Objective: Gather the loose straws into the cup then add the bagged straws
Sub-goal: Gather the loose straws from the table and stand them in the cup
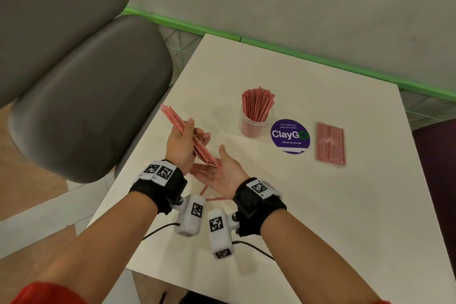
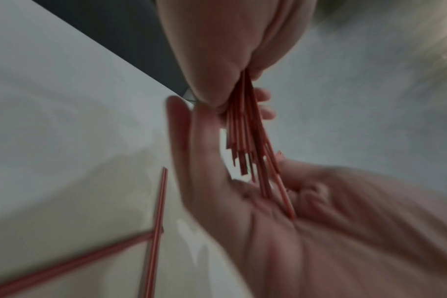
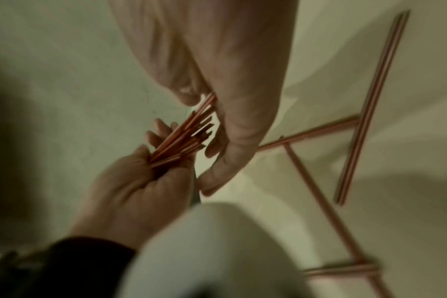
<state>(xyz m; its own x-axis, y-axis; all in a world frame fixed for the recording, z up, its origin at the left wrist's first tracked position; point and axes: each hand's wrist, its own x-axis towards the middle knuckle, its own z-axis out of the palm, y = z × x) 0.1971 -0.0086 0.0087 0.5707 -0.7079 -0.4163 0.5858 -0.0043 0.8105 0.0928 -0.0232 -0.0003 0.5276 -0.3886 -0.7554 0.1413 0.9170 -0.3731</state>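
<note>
The left hand (image 1: 181,145) grips a bundle of loose straws (image 1: 187,134), fingers curled round its middle, the bundle tilted so its far end points toward ten o'clock and its near end drops into the right hand (image 1: 219,173). The right hand lies palm up with its fingers straight and spread, cupping the lower tips; it appears to be squaring the ends rather than gripping. In the left wrist view those tips sit uneven against the palm.

The clear cup (image 1: 254,123), already packed with upright straws, stands at about one o'clock from the hands, well apart from them. Just beside it at three o'clock is a round purple sticker (image 1: 290,136), and beyond that the bagged straws (image 1: 330,143) lie flat on the white counter (image 1: 320,205). A few stray straws (image 1: 214,198) lie crossed on the counter under the wrists.

The likely trouble is the uneven bundle: if the ends are not levelled, short ones may slip from the grip in transit. The cup looks nearly full, so pushing the bundle in at a slant could tip it or splay straws over the rim. The strays under the wrists could be overlooked.
</note>
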